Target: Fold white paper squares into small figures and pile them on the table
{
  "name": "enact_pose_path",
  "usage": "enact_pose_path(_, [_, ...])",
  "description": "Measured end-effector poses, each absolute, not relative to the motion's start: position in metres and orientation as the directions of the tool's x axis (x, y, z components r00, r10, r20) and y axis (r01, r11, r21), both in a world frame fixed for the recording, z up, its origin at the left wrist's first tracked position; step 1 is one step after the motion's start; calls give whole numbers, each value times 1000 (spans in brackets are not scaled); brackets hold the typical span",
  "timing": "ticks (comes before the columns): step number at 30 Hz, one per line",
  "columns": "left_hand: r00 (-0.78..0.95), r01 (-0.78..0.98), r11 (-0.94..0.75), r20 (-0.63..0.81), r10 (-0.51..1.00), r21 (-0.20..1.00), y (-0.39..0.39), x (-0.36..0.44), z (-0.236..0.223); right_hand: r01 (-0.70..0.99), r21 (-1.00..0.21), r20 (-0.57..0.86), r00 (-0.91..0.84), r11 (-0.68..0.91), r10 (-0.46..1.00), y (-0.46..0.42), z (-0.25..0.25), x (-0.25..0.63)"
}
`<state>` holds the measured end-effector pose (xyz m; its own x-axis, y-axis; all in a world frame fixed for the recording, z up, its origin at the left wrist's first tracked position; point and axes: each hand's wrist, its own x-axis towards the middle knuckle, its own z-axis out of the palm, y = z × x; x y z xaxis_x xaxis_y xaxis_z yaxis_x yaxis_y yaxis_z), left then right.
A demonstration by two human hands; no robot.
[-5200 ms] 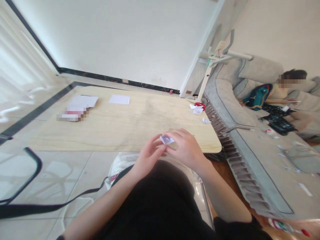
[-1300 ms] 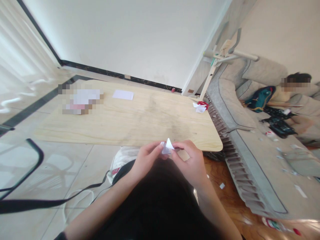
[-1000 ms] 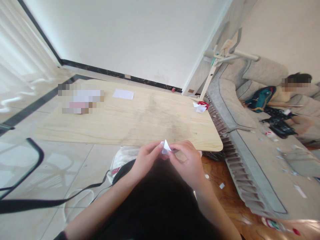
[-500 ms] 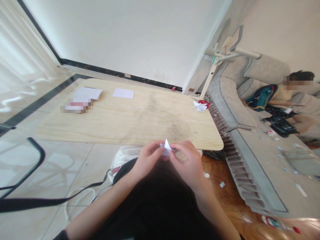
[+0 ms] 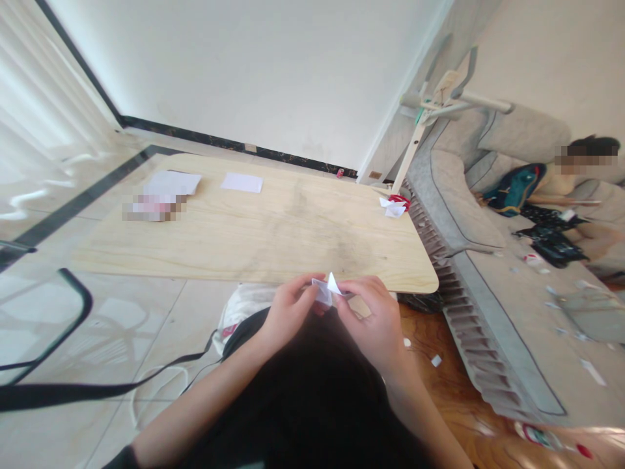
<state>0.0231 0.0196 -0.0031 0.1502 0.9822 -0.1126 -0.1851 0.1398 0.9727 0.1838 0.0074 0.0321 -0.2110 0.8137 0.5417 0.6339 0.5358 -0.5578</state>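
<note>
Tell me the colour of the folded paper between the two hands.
White; the folded paper shows best in the head view.

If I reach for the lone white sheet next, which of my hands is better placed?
Probably your left hand: the lone sheet lies off to the left, nearer it than your right hand. Both hands are on the folded paper, so your right would have to hold that alone.

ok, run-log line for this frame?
left hand: pinching folded paper | right hand: pinching same paper | table: flat sheet, folded pieces at right end
</note>
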Motion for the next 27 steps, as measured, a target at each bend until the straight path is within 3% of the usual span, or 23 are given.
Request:
enact_pose_path(9, [128,-131,77,-60,990,988,20,22,-6,725,-451,471,-302,520,829,15,31,180])
enact_pose_path(27, [132,-71,77,-67,989,994,21,21,-11,688,-418,480,-386,592,788,19,24,181])
